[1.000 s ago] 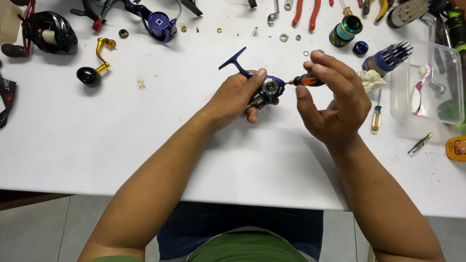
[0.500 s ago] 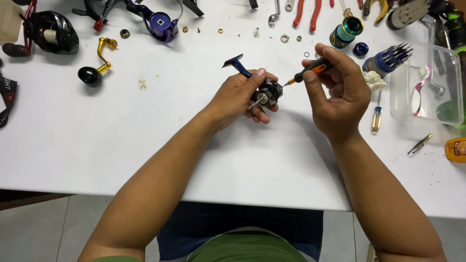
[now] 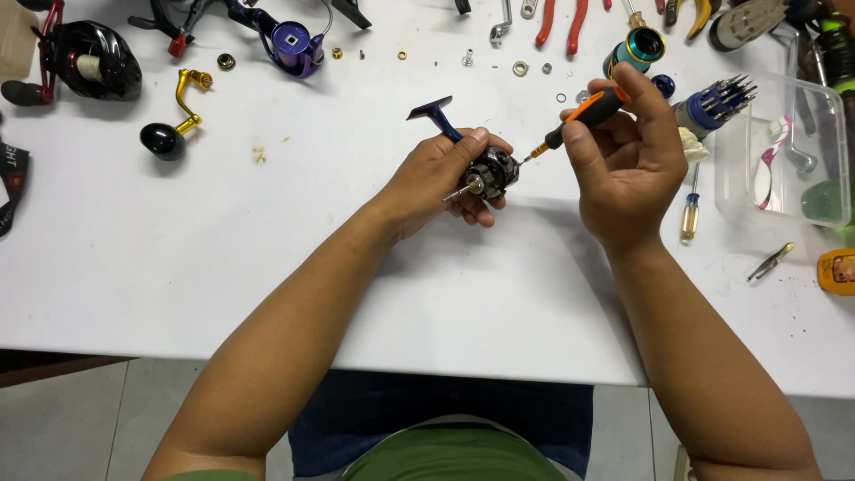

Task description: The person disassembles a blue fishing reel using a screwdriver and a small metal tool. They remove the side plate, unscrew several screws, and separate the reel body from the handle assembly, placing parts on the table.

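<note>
White matte table point(image 3: 223, 267), scuffed, parts scattered along the far edge. Clear plastic box point(image 3: 828, 116) at the right side. Left hand point(image 3: 441, 178) was clamped around a dark metal fishing reel body point(image 3: 490, 171), held just above mid-table, blue T-shaped foot sticking out up-left. Right hand point(image 3: 628, 156) pinched shut on an orange-and-black screwdriver point(image 3: 579, 116), brass tip at the reel, probably touching, view too small to confirm.
</note>
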